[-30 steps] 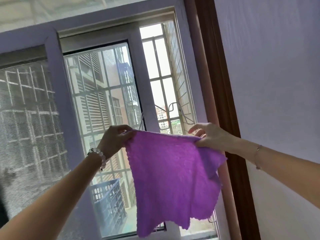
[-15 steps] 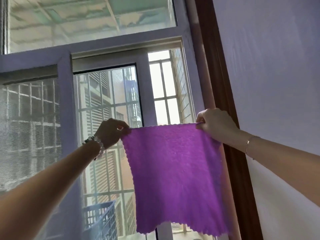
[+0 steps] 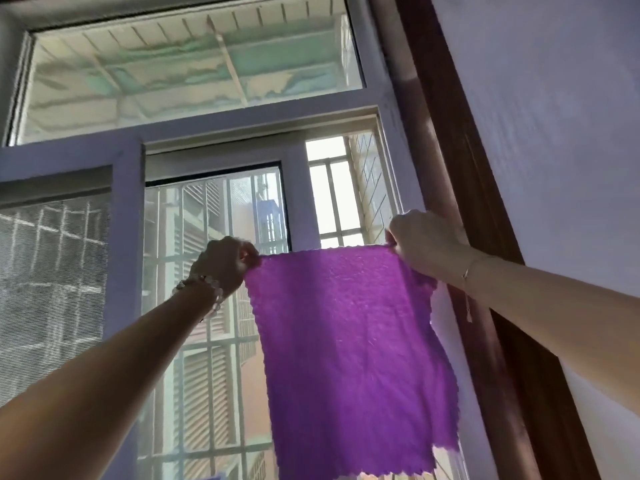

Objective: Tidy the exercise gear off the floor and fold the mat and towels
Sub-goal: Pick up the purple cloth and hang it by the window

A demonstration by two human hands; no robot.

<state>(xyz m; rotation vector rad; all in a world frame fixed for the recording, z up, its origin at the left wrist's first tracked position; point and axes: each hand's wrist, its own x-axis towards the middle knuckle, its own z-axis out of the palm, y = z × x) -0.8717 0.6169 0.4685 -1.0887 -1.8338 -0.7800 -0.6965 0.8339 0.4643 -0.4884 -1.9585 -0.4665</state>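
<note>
With the left hand [image 3: 227, 261], fingers curled, pinching the top left corner of the purple towel [image 3: 349, 341]; with the right hand [image 3: 420, 244], pinching the top right corner. Both arms stretched up and forward. Held taut, hanging flat before the window [image 3: 301, 202].

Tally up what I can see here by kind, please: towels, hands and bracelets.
Towel: 1, purple
Hands: 2, left hand and right hand
Bracelets: 2, bead bracelet and chain
Total: 5
</note>
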